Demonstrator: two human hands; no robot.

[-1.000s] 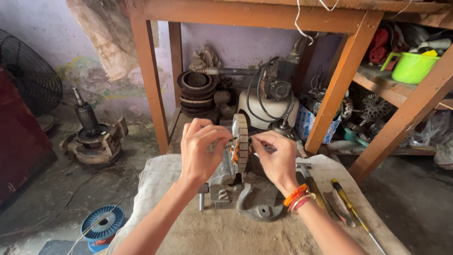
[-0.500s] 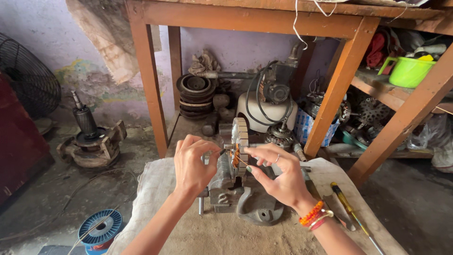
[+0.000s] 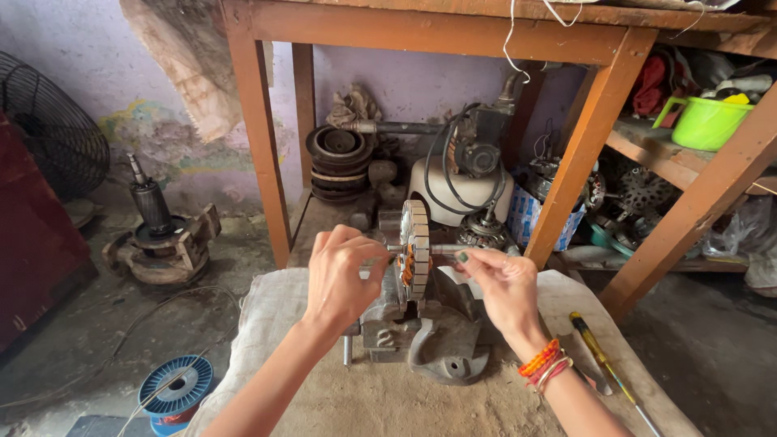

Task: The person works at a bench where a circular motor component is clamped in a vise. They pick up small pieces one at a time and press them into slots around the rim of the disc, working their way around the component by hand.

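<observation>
- The left hand (image 3: pixel 340 279) is pinching the near-left side of a motor core (image 3: pixel 415 249); the right hand (image 3: pixel 503 285) is pinching its shaft (image 3: pixel 445 250) on the right.
- The core is standing on edge over a grey metal vise (image 3: pixel 429 340) at the middle of the bench (image 3: pixel 364 405).
- It is looking heavy, stiff and ridged, probably with delicate copper windings; the bare shaft ends are seeming the safest hold.
- A yellow-handled screwdriver (image 3: pixel 603 364) is lying to the right.

Both hands (image 3: pixel 344 279) on vise-held stator (image 3: pixel 416 249)
</observation>
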